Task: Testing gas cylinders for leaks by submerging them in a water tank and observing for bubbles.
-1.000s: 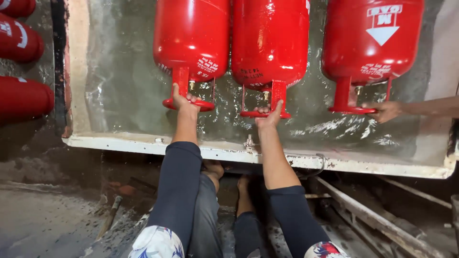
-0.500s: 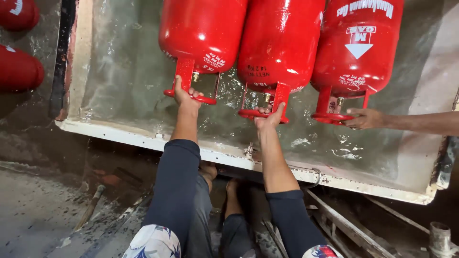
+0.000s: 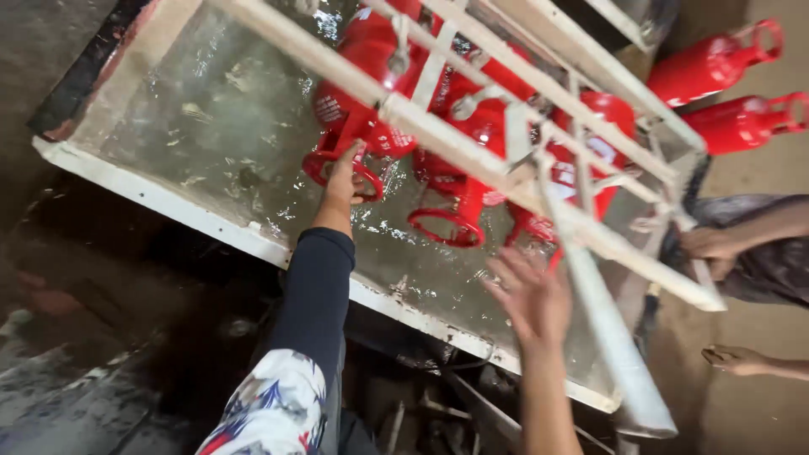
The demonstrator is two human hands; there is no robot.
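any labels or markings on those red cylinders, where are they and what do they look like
Left cylinder: small round white stamp on its lower body, under the white frame.
Right cylinder: white label patch on its side, partly hidden by the frame.
No packages, signs or screens show.

The three red painted-metal gas cylinders [image 3: 472,143] are gleaming glossy and wet in the water-filled tank with chipped white-painted rim [image 3: 211,221]; the water is glinting, rippled; the white-painted metal frame of bars [image 3: 506,168] above is looking matt, scuffed and rough in places; the left hand [image 3: 344,177] is touching a cylinder's smooth red foot ring [image 3: 337,173], its dark sleeve [image 3: 316,295] looking like matt stretch cloth; the right hand [image 3: 527,295] is bare; the near floor [image 3: 76,371] is looking dark, rough, grimy.
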